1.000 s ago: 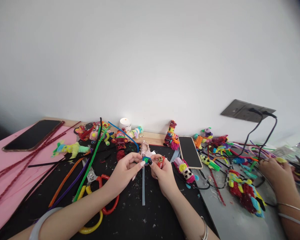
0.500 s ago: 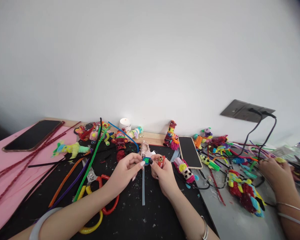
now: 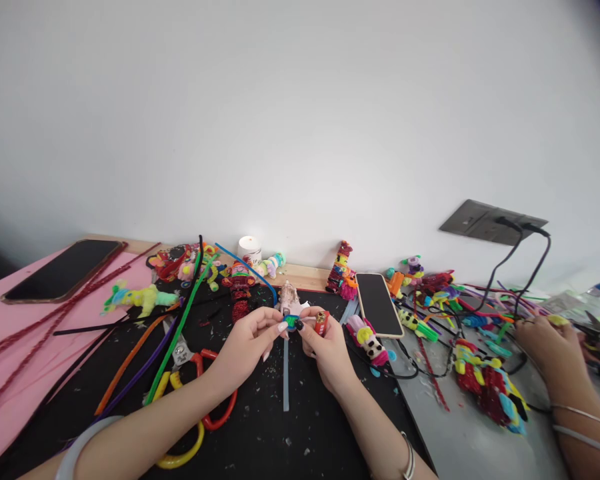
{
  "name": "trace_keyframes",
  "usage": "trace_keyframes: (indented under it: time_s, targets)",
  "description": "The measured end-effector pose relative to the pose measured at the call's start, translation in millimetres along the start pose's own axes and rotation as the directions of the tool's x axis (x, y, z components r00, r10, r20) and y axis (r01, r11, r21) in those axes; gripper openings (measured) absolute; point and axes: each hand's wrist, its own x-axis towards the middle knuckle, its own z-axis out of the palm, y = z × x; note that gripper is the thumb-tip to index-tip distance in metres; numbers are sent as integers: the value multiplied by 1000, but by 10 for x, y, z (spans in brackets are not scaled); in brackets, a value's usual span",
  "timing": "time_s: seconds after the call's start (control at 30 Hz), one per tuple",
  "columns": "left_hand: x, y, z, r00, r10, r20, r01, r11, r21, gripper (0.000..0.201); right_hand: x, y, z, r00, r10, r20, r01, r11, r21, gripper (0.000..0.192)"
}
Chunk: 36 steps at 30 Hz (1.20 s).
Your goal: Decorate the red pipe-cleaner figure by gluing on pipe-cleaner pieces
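My left hand (image 3: pixel 254 339) pinches a small blue-green piece (image 3: pixel 291 322) by its left side, between thumb and fingers. On the opposite side, my right hand (image 3: pixel 326 347) grips the same piece with its thumb and index finger. A red object with a metal end, looking like a lighter (image 3: pixel 321 323), is tucked in my right hand. Just behind the fingers is a pale, brown-stained object (image 3: pixel 289 296), partly hidden. Below the piece, a translucent glue stick (image 3: pixel 286 377) lies on the black mat (image 3: pixel 275 440).
Scissors with red and yellow handles (image 3: pixel 181 351) and pipe cleaners (image 3: pixel 180 337) lie left. Pipe-cleaner figures (image 3: pixel 240 287) stand near a white cup (image 3: pixel 250 249). Phones (image 3: pixel 63 272) (image 3: pixel 380 305) flank the mat. Another person's hand (image 3: pixel 553 340) works at right, near black cables (image 3: pixel 495 273).
Both hands keep their pinch on the blue-green piece, which now shows slightly more between the fingertips. The whole view has shifted very slightly; the things on the table look unmoved.
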Motion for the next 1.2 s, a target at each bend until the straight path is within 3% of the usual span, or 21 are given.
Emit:
trace_keyframes:
  time_s: [0.13, 0.3, 0.5, 0.87, 1.2]
  targets:
    - [2, 17, 0, 1000, -15, -16, 15, 1000, -11, 28, -12, -5, -21, 999, -34, -30, 36, 997, 70, 31]
    - [-11, 45, -1, 999, -38, -27, 36, 997, -67, 26, -36, -1, -13, 1000, 18, 17, -20, 992, 127, 43]
    - [-78, 43, 47, 996, -89, 14, 90, 983, -161, 26, -49, 40, 17, 995, 97, -17, -97, 995, 23, 53]
    - [-211, 146, 111, 985, -162, 66, 174, 946, -272, 27, -72, 116, 56, 994, 60, -87, -75, 979, -190, 45]
    - [-212, 182, 134, 981, -179, 70, 192, 938, -290, 28, -91, 49, 107, 991, 76, -112, -99, 970, -221, 42]
